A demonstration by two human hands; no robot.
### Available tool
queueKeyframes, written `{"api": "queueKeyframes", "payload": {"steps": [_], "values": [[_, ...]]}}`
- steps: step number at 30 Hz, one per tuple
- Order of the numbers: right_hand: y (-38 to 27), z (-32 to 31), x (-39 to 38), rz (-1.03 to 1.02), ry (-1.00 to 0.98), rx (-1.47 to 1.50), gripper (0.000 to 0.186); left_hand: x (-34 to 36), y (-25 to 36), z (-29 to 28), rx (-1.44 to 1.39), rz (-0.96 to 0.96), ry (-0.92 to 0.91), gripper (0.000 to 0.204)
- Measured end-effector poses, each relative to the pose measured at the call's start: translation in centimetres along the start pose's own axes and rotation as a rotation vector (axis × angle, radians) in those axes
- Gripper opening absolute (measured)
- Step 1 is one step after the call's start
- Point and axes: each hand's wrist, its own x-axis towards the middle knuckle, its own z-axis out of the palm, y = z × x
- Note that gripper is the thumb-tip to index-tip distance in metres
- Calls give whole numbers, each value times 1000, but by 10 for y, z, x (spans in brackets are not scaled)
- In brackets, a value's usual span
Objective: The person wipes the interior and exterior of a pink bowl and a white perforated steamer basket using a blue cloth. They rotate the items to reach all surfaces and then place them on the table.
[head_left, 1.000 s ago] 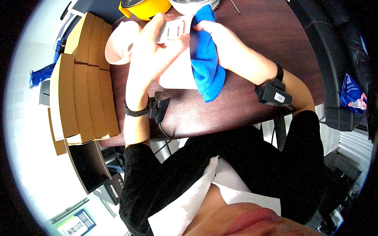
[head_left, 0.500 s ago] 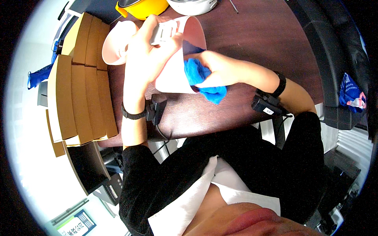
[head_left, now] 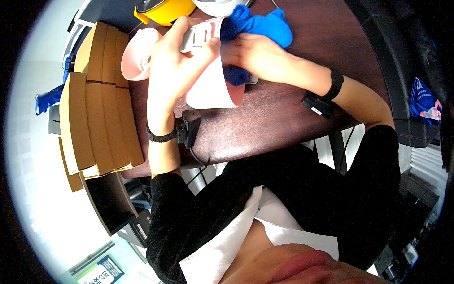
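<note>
My left hand (head_left: 177, 61) grips a pink vessel (head_left: 208, 87) that is tipped onto its side, its mouth toward the right. Between the thumb and fingers shows a light grey panel (head_left: 196, 38) on the vessel's wall. At the mouth is my right hand (head_left: 257, 54), closed on a blue cloth (head_left: 269, 28); its fingertips are hidden inside the rim. Part of the cloth bunches inside the vessel, and the rest spreads beyond the hand. Left of my left hand is a pink flared piece (head_left: 137, 57); the hand hides whether it joins the vessel.
A yellow pot (head_left: 168, 10) and a white pot (head_left: 220, 5) stand at the far side of the brown table (head_left: 331, 42). Stacked cardboard boxes (head_left: 106, 99) line the left edge. A black padded chair (head_left: 378, 52) is at the right.
My right hand has moved up and away along the vessel's mouth with the cloth, which now spreads on its far side instead of hanging below. My left hand keeps its grip.
</note>
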Motion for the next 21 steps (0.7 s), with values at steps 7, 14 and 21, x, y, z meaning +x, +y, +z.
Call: {"api": "queueKeyframes", "payload": {"steps": [7,14,21], "values": [[6,-8,17,-110,207,-149,21,-3,-9,-1,15,17,3,29],[-8,16,2,111,-39,190,31,1,-4,3,5,19,15,29],[-32,-22,8,379,-472,825,47,0,-4,-1,-45,-119,5,31]]}}
